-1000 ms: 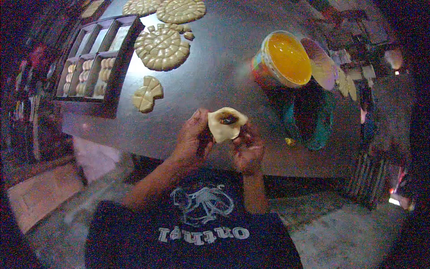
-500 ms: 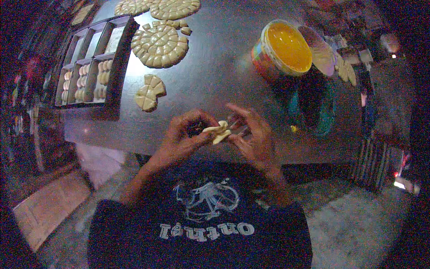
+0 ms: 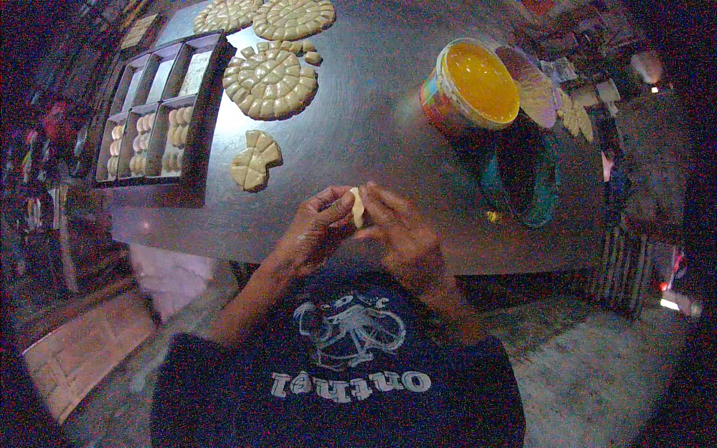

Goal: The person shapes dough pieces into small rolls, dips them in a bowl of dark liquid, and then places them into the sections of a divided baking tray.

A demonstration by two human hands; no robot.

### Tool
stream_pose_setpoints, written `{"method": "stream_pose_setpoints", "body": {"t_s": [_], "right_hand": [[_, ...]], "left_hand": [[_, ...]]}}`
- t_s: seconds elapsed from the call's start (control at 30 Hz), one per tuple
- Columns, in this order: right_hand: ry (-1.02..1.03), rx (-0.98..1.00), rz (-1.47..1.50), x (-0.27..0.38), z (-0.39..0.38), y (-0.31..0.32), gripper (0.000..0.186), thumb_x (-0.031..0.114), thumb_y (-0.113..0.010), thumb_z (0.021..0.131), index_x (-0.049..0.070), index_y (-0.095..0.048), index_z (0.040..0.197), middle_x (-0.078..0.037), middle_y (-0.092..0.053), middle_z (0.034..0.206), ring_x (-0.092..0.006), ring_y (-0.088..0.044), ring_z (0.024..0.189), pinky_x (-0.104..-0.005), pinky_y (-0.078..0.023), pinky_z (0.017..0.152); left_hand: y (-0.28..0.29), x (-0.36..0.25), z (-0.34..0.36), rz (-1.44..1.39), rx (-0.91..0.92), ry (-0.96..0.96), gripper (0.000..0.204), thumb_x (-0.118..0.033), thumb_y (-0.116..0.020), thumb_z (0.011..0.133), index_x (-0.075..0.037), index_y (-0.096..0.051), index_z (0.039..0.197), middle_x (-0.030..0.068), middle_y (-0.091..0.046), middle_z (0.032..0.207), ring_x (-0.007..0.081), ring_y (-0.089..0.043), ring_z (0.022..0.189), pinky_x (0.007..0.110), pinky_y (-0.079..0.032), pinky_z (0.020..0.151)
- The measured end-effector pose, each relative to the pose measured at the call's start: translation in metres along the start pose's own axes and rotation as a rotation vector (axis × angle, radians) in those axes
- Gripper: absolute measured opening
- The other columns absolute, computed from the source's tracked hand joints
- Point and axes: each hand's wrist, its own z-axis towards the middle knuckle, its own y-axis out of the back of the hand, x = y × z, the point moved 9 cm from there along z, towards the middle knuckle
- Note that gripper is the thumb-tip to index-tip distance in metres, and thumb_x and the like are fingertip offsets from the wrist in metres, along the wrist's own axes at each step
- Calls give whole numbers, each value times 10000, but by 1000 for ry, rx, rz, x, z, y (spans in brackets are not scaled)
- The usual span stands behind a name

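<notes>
1. At the far left a divided tray (image 3: 203, 97) sits on the bench (image 3: 358, 142), probably set there to keep finished pieces apart. I count six compartments; the three nearer ones hold small rounded lumps (image 3: 178, 124) in rows, too blurred to count surely.
2. Next come three scored dough rounds (image 3: 270, 81), laid toward the far side, seemingly so that portions stay within reach. One part-round (image 3: 256, 160) lies nearer me, apart from them.
3. The left hand (image 3: 314, 228) has its grip closed on one pale dough piece (image 3: 357, 207), thumb over the side, perhaps to steady something soft.
4. That piece is between the two hands, above the bench's near edge, roughly upright and turned edge-on.
5. The right hand (image 3: 409, 235) lays its fingers against the piece's other side, maybe to press it; whether its grip fully closes, I can't tell.
6. Over to the right stands one bucket (image 3: 435, 104) with glossy yellow-orange contents (image 3: 482, 81), likely kept aside to leave elbow room. One teal object (image 3: 547, 187) lies just beyond its shadow.
</notes>
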Motion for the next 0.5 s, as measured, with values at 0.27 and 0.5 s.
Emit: {"method": "stream_pose_setpoints", "body": {"t_s": [0.27, 0.5], "right_hand": [[-304, -82, 49, -29, -21, -11, 270, 125, -764, 811, 62, -700, 1066, -85, -681, 1069, -216, -684, 909, -318, -563, 777], [-819, -43, 713, -77, -43, -46, 228, 63, -772, 807, 39, -715, 1026, -48, -678, 975, -149, -658, 879, -298, -555, 748]], "left_hand": [[-15, -29, -6, 324, 20, -244, 232, -155, -653, 927, -39, -634, 1128, 68, -666, 1104, 167, -613, 1052, 311, -491, 910], [-23, -39, -9, 319, 175, -201, 261, -157, -632, 938, -31, -617, 1167, 59, -668, 1086, 144, -609, 1034, 298, -479, 913]]}}
